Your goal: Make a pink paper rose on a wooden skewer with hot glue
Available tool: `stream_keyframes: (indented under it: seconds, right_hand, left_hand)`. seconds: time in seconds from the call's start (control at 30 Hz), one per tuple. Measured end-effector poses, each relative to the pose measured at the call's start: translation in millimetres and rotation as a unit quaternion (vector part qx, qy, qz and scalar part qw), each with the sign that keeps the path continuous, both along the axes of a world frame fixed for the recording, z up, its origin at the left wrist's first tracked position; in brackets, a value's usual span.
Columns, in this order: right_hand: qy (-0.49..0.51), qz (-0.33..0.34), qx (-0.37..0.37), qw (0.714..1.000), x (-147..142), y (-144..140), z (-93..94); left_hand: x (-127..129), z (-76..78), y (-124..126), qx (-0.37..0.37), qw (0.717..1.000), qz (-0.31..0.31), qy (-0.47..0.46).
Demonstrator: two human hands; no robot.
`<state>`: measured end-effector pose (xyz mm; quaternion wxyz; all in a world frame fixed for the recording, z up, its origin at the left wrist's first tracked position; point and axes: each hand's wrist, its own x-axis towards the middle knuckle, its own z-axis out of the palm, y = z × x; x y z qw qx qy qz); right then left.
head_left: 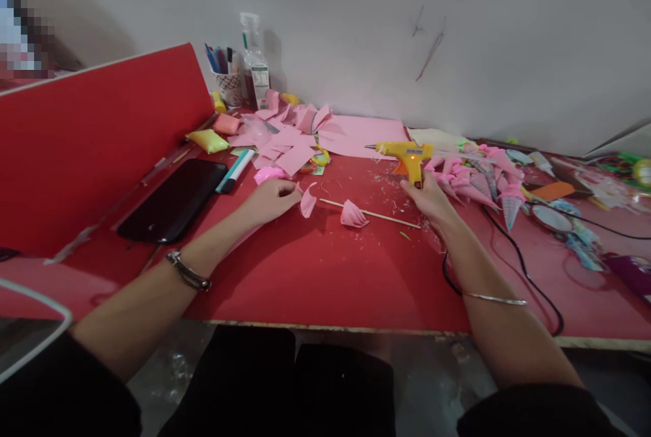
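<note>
Between the thumb and fingers of my left hand (273, 199) is a curved pink paper petal (308, 201). My right hand (431, 201) is closed at the lower end of the handle of a yellow hot glue gun (405, 150); its nozzle points left and a small orange light glows on its body. On the red table between my hands lies a thin wooden stick (389, 218). A pleated pink paper piece (352, 214) sits around or against the stick near its left end; I cannot tell whether it is fixed there.
Cut pink paper pieces (285, 145) lie heaped at the back, near a cup of pens (227, 87) and a bottle (258, 77). On the left are a black phone (173, 199) and a red panel (102, 145). Pink paper cones (478, 176) and a black cable (526, 274) lie right.
</note>
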<state>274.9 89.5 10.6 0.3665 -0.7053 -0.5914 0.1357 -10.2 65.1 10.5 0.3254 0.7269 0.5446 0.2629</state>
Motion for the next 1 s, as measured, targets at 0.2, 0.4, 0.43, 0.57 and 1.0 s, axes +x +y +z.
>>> stream_keyframes:
  seconds: [0.2, 0.4, 0.43, 0.57, 1.0]
  right_hand:
    - [-0.128, -0.001, 0.031, 0.991, 13.2, 2.5, -1.3]
    - [-0.226, 0.023, -0.063, 0.972, 18.1, -0.2, 1.8]
    - [-0.233, 0.017, -0.063, 0.970, 17.5, -1.0, 2.4]
    - [-0.257, -0.028, -0.064, 0.964, 11.8, -6.3, 6.9]
    - [-0.332, 0.074, 0.002, 0.940, -31.2, -39.2, 38.3]
  left_hand:
    - [0.7, -0.1, 0.2, 0.018, 1.000, -0.011, 0.005]
    - [1.2, 1.5, -1.1, 0.013, 1.000, -0.006, 0.011]
    - [1.2, 1.7, -1.2, 0.010, 1.000, -0.006, 0.008]
    - [1.7, 2.6, -1.9, 0.002, 1.000, -0.008, 0.001]
    - [0.6, -0.9, 0.3, 0.047, 0.999, -0.012, -0.019]
